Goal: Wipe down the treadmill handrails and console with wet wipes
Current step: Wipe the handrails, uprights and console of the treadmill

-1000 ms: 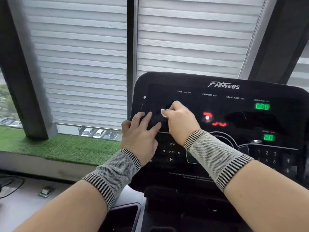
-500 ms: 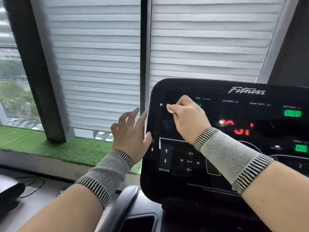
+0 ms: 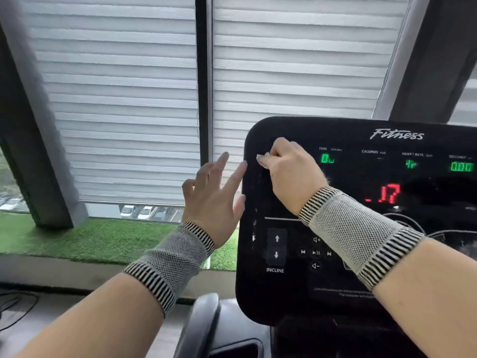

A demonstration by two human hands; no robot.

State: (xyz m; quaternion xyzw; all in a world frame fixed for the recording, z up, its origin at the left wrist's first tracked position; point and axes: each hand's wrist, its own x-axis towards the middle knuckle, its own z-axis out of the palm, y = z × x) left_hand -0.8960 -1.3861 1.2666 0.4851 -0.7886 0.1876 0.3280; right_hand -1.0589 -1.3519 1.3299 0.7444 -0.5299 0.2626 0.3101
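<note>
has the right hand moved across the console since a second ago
Yes. The right hand, pinching the wet wipe, has gone from above the playback buttons up and left to the console's top-left corner.

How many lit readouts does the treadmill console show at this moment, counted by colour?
Green: 3 (TIME readout, HEART RATE readout, far-right readout)
Red: 1 (red number readout)
Total: 4
</note>
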